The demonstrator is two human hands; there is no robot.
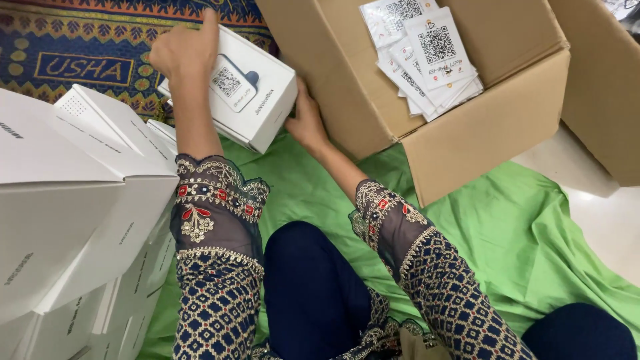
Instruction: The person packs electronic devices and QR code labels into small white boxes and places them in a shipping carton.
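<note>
1. Two hands clamp one white box point(243, 93) between them, above the green cloth point(507, 227).
2. Left hand point(183, 50) grips the box's far left edge, fingers curled over it.
3. Right hand point(305, 120) presses its near right side.
4. Just right of it, a cardboard carton point(467, 133) holds white cards point(427, 53).
5. Stacked white boxes point(73, 200) stand at the left, near the patterned mat point(80, 47).

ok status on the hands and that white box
Left hand and right hand grip white box at opposite ends, above green cloth. White box stack close at left.
</note>
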